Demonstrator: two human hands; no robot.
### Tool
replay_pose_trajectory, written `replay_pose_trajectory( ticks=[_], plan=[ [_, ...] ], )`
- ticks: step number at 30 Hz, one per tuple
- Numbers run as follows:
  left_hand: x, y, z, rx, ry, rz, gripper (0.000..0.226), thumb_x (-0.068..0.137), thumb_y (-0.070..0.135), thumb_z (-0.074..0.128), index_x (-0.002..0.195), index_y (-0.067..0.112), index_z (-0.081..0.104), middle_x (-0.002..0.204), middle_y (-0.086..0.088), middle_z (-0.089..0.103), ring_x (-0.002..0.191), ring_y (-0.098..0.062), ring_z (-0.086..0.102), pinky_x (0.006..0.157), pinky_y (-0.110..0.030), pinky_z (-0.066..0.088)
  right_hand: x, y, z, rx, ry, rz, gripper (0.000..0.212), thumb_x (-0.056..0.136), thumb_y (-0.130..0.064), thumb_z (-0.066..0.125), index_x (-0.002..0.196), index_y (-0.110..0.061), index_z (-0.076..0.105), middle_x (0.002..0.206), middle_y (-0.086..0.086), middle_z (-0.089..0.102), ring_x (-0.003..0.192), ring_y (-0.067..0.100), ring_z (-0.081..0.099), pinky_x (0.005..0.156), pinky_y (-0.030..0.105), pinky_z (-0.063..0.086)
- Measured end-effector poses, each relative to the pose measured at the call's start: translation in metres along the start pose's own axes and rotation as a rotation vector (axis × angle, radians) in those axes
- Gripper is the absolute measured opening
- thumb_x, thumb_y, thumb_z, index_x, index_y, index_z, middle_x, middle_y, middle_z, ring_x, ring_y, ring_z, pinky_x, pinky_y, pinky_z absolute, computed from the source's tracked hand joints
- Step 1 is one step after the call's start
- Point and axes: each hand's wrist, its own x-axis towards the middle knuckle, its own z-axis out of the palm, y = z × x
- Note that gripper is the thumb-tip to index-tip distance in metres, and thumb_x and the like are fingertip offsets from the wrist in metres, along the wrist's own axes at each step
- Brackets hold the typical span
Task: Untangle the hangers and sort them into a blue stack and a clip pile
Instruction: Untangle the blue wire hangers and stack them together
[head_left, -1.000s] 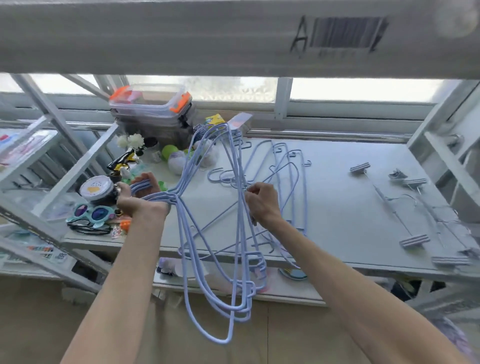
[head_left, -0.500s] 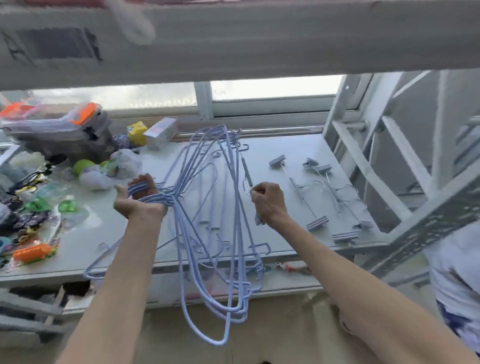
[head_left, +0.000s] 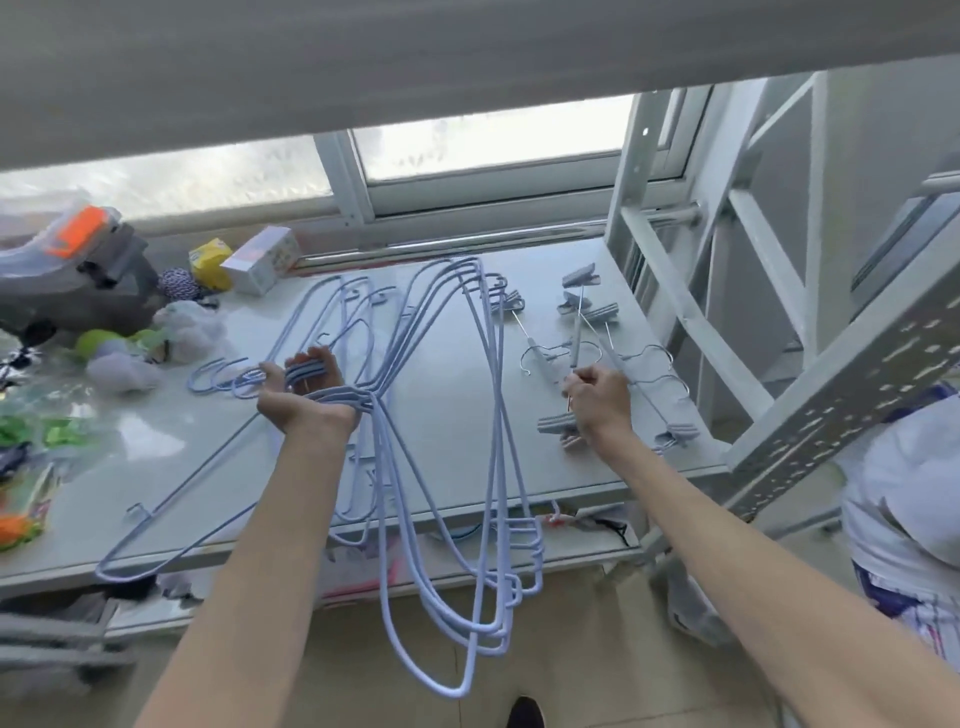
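My left hand (head_left: 306, 387) grips a bundle of several light-blue wire hangers (head_left: 441, 597) by their necks. Their loops hang down past the front edge of the white table (head_left: 447, 415). More blue hangers (head_left: 332, 317) lie flat on the table behind that hand, and one blue hanger (head_left: 171, 525) pokes over the front-left edge. My right hand (head_left: 597, 402) is at the table's right side, fingers curled and pinching the thin metal rod of a clip hanger (head_left: 613, 358). Around it lies the pile of grey clip hangers (head_left: 582, 306).
A white metal rack frame (head_left: 769, 322) stands close on the right of the table. Clutter fills the table's left: a clear box with orange latches (head_left: 78, 244), green balls (head_left: 96, 343), a yellow packet (head_left: 210, 260), a white carton (head_left: 262, 260). A person in white (head_left: 904, 509) is at far right.
The view has swung to the right. My right hand has moved away from the blue bundle to the clip pile on the right, holding a clip hanger. My left hand keeps its hold on the bundle.
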Motion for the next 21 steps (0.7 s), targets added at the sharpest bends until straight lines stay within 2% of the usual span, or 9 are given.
replay_pose_trajectory(
  ticks=[2,5,8,10,12,15,17,18,21],
  plan=[
    [0.000,-0.005,0.001,0.016,-0.008,0.002,0.031,0.095,0.020,0.056,0.068,0.007,0.053,0.055,-0.007,0.054,0.057,-0.024,0.056,0.063,-0.032,0.057,0.004,0.003,-0.005,-0.028,-0.004,0.020,0.014,0.086,-0.003,0.056,0.077,0.003,0.066,0.063,0.005,0.059,0.057,0.020,0.054,0.051,0.020,0.042],
    [0.002,-0.010,0.002,0.023,0.004,-0.004,0.032,0.095,0.021,0.056,0.067,0.006,0.053,0.058,-0.008,0.054,0.057,-0.024,0.057,0.061,-0.032,0.057,0.011,-0.002,-0.009,-0.032,0.010,0.047,0.017,0.085,0.001,0.052,0.079,0.012,0.064,0.069,0.014,0.058,0.052,0.024,0.054,0.030,0.015,0.040],
    [0.007,-0.013,0.004,0.030,0.014,-0.002,0.033,0.096,0.022,0.055,0.067,0.006,0.053,0.060,-0.008,0.054,0.059,-0.025,0.057,0.062,-0.032,0.058,0.016,-0.006,-0.008,-0.099,0.007,0.052,0.019,0.086,0.001,0.054,0.079,0.017,0.062,0.074,0.017,0.060,0.043,0.022,0.052,0.025,0.019,0.040],
    [0.009,-0.014,0.004,0.039,0.021,-0.002,0.032,0.095,0.022,0.056,0.068,0.006,0.054,0.062,-0.008,0.054,0.061,-0.025,0.058,0.064,-0.032,0.058,0.018,-0.008,-0.007,-0.147,-0.011,0.052,0.020,0.086,0.000,0.056,0.074,0.014,0.061,0.066,0.015,0.057,0.038,0.021,0.051,0.024,0.016,0.035],
    [0.012,-0.015,0.003,0.046,0.019,-0.004,0.032,0.094,0.023,0.057,0.068,0.006,0.054,0.063,-0.007,0.055,0.061,-0.024,0.059,0.065,-0.032,0.059,0.019,-0.008,-0.007,-0.209,-0.006,0.037,0.020,0.085,-0.003,0.057,0.069,0.007,0.059,0.060,0.014,0.052,0.043,0.025,0.054,0.033,0.018,0.036],
    [0.014,-0.013,0.004,0.044,0.008,-0.013,0.032,0.094,0.023,0.058,0.067,0.006,0.055,0.060,-0.006,0.055,0.059,-0.023,0.059,0.064,-0.031,0.059,0.017,-0.007,-0.005,-0.363,0.025,-0.016,0.017,0.083,-0.009,0.058,0.073,0.004,0.059,0.076,0.022,0.059,0.074,0.032,0.058,0.061,0.027,0.036],
    [0.014,-0.009,0.005,0.032,0.006,-0.010,0.033,0.094,0.022,0.058,0.066,0.006,0.055,0.058,-0.006,0.054,0.059,-0.023,0.059,0.065,-0.032,0.058,0.014,-0.007,-0.001,-0.390,0.039,-0.034,0.015,0.086,-0.009,0.056,0.092,0.004,0.062,0.105,0.026,0.060,0.100,0.035,0.057,0.077,0.030,0.040],
    [0.014,-0.006,0.006,0.026,0.003,-0.004,0.033,0.094,0.022,0.058,0.066,0.006,0.055,0.057,-0.006,0.054,0.058,-0.023,0.058,0.065,-0.032,0.058,0.012,-0.008,0.002,-0.398,0.047,-0.046,0.022,0.087,-0.007,0.054,0.105,0.005,0.060,0.116,0.025,0.055,0.109,0.035,0.054,0.086,0.031,0.040],
    [0.015,0.006,0.006,0.037,0.008,0.014,0.034,0.096,0.023,0.056,0.066,0.006,0.053,0.054,-0.006,0.055,0.056,-0.022,0.058,0.064,-0.032,0.058,0.003,-0.017,0.012,-0.408,0.038,-0.068,0.032,0.088,-0.004,0.050,0.119,0.002,0.054,0.125,0.021,0.047,0.113,0.035,0.050,0.091,0.031,0.039]
  ],
)
